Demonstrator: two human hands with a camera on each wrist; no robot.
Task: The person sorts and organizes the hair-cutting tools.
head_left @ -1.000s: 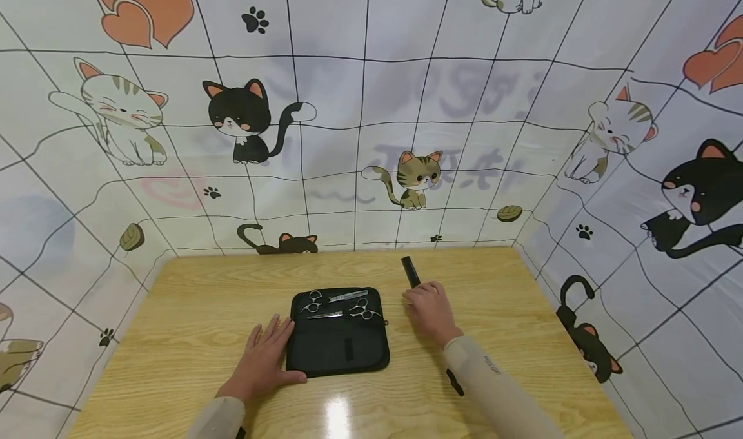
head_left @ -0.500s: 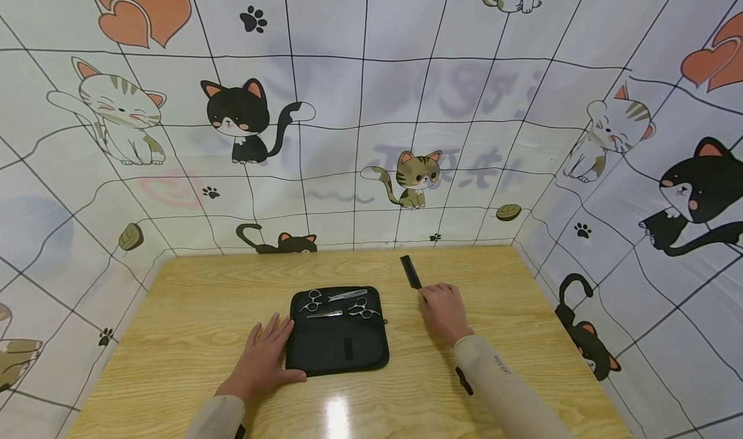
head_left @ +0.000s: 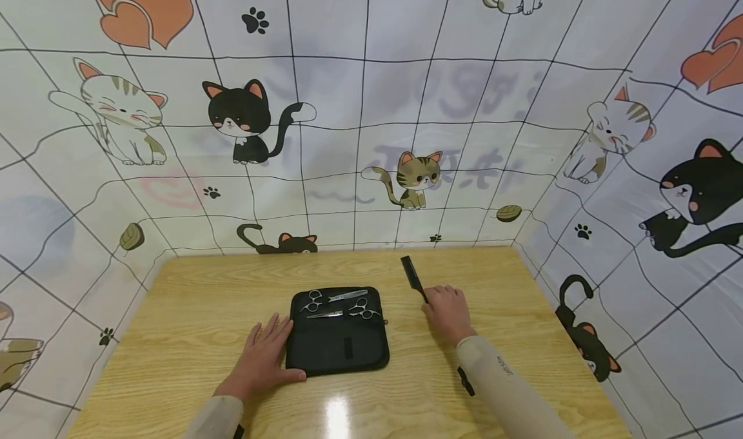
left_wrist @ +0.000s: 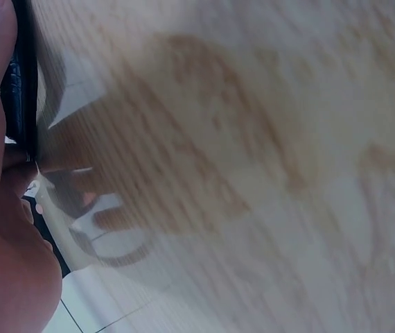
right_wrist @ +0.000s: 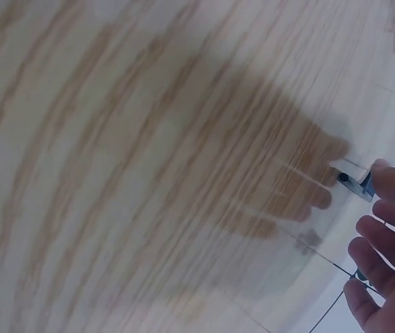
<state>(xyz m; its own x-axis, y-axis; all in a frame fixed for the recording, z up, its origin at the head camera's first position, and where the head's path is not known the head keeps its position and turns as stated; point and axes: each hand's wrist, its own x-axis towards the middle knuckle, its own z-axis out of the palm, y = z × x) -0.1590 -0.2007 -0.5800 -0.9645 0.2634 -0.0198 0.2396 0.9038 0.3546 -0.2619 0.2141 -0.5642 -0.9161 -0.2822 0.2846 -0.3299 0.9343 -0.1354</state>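
A black tool case [head_left: 368,352] lies open-faced on the table, holding two silver pairs of scissors [head_left: 363,309] in its upper part. Along the case's left edge rests my left hand [head_left: 264,358], fingers spread, thumb at the lower left corner. The left wrist view has this hand [left_wrist: 17,257] beside the dark case edge [left_wrist: 23,90]. To the right of the case is a black comb [head_left: 410,271] with a thin tail, its toothed end pointing away from me. My right hand [head_left: 449,311] pinches the tail between thumb and fingers. Its other fingers [right_wrist: 374,267] are loosely bent.
The wooden table [head_left: 487,278] meets a white cat-print cloth [head_left: 331,187] at its back and along both sides. A small zipper pull [head_left: 386,322] sticks out at the case's right edge. Glare [head_left: 337,416] shines on the near table surface.
My right hand has slid back and to the right along the comb, so more of its tail shows. The comb's toothed end and my left hand have stayed in place.
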